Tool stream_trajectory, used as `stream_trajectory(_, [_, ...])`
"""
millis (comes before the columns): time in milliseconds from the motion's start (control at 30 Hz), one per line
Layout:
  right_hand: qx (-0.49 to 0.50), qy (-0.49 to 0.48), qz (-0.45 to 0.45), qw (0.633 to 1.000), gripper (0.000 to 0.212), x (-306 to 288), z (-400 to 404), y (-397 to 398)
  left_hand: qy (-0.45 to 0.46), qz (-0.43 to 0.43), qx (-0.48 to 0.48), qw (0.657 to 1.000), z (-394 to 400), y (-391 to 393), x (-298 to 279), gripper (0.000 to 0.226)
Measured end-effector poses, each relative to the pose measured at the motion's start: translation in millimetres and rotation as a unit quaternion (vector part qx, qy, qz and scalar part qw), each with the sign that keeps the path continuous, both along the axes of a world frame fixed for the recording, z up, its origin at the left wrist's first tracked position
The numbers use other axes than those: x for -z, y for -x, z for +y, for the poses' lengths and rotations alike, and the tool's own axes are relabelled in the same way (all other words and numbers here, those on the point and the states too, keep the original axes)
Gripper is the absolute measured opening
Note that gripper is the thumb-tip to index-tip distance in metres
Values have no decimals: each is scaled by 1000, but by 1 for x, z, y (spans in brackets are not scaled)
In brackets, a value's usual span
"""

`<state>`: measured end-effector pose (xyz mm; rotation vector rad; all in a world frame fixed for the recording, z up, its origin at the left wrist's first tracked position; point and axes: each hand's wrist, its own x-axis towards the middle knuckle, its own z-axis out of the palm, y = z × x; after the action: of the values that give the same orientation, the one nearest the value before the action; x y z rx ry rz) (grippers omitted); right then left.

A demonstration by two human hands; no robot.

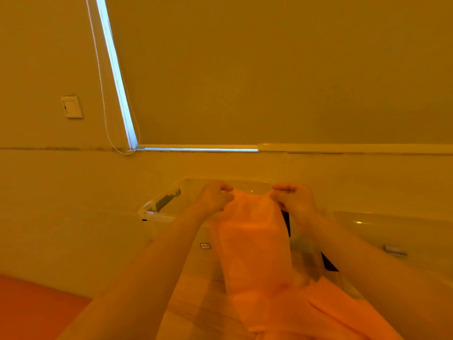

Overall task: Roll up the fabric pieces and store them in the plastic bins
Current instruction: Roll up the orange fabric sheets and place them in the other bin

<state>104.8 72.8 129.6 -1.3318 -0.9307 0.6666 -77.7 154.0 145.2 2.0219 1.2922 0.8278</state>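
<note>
Holding the orange fabric [255,241] up over the clear plastic bin [157,212], left hand [215,197] and right hand [294,198] each pinch a top corner, apparently squaring it before rolling.

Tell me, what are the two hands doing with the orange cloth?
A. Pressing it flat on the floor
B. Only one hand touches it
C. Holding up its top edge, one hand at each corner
C: the left hand and right hand each pinch the top of the orange cloth, which hangs down in front of a clear plastic bin.
</note>
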Motion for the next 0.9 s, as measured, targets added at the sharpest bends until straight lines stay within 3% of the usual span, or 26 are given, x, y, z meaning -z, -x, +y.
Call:
stream_trajectory(133, [-4,14,10,1000,19,12,-2,0,-12,50,-21,998,3,-1,10,28])
stream_trajectory(233, [-4,15,8,1000,19,19,-6,-1,-15,34,-46,998,1,3,11,26])
stream_trajectory(333, [22,10,-6,1000,20,24,-19,-1,-44,-27,-54,997,-12,13,12,26])
stream_trajectory(433, [60,-16,-24,998,2,37,-38,-3,-110,-128,-57,984,-35,25,23,24])
stream_trajectory(500, [72,-25,-28,997,5,51,-52,-4,-130,-186,-72,971,-51,32,40,20])
stream_trajectory(667, [45,23,-55,997,13,84,-78,2,-83,-199,-106,971,-89,39,89,16])
stream_trajectory(733, [2,46,-42,998,23,89,-86,7,-51,-184,-106,976,-101,38,104,22])
stream_trajectory(900, [-38,47,-6,998,25,92,-96,14,-1,-191,-81,978,-111,36,119,40])
